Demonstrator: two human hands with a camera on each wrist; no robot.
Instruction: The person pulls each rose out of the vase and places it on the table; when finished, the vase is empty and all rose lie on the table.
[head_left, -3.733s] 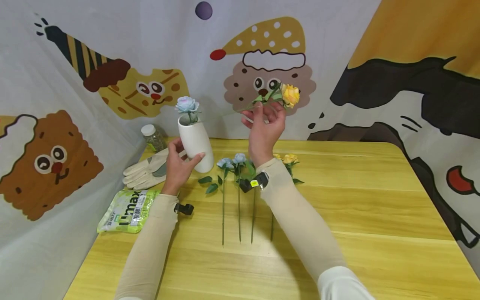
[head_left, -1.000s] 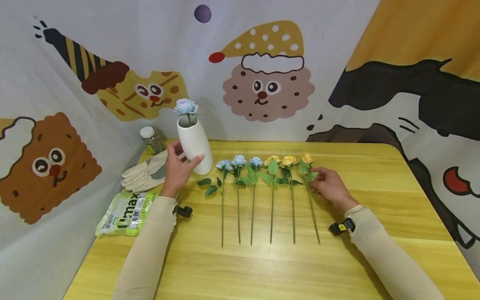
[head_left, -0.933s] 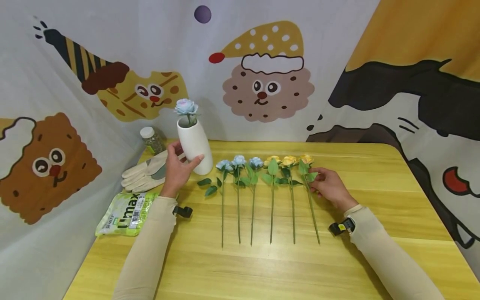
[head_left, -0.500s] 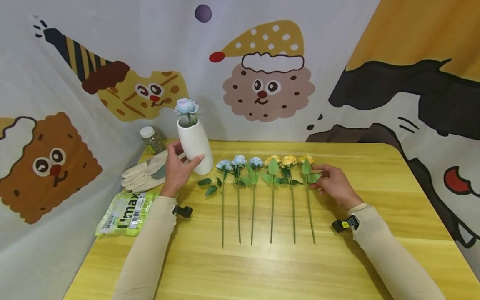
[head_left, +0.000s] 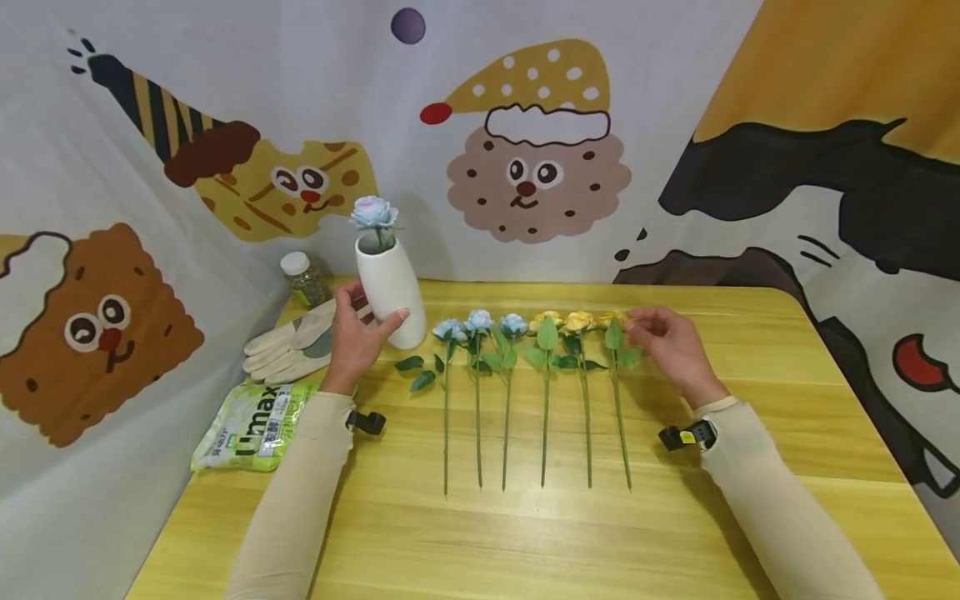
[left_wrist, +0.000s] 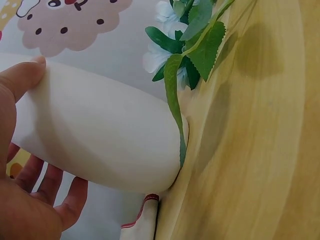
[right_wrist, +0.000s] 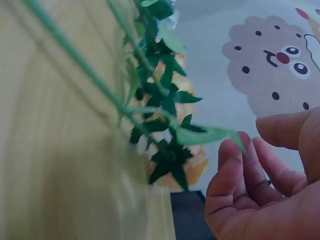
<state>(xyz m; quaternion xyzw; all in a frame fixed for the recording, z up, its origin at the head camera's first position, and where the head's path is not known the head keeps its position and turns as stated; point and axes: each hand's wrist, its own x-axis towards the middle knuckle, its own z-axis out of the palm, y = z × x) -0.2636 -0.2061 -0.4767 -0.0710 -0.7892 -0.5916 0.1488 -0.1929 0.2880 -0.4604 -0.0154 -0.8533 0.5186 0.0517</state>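
Observation:
My left hand (head_left: 357,337) grips a white vase (head_left: 393,292) round its side, thumb in front and fingers behind. The vase stands on the table with one pale blue rose (head_left: 373,212) in its mouth. To its right lie three blue roses (head_left: 478,320), then three yellow roses (head_left: 579,322), stems pointing toward me. Fingertips of my right hand (head_left: 675,354) are at the flower head of the rightmost yellow rose (head_left: 619,408). In the right wrist view, that hand's thumb and fingers stand apart beside a leaf (right_wrist: 207,135), with nothing between them.
Left of the vase are a lidded jar (head_left: 306,282), a pair of pale work gloves (head_left: 288,346) and a green-and-white plastic bag (head_left: 247,429). A cartoon-print cloth (head_left: 652,100) hangs behind the wooden table (head_left: 750,375).
The yellow rose that my right hand held up earlier now lies at the row's right end, its stem turned slightly left. That hand has moved up to its bloom. My left hand stays put.

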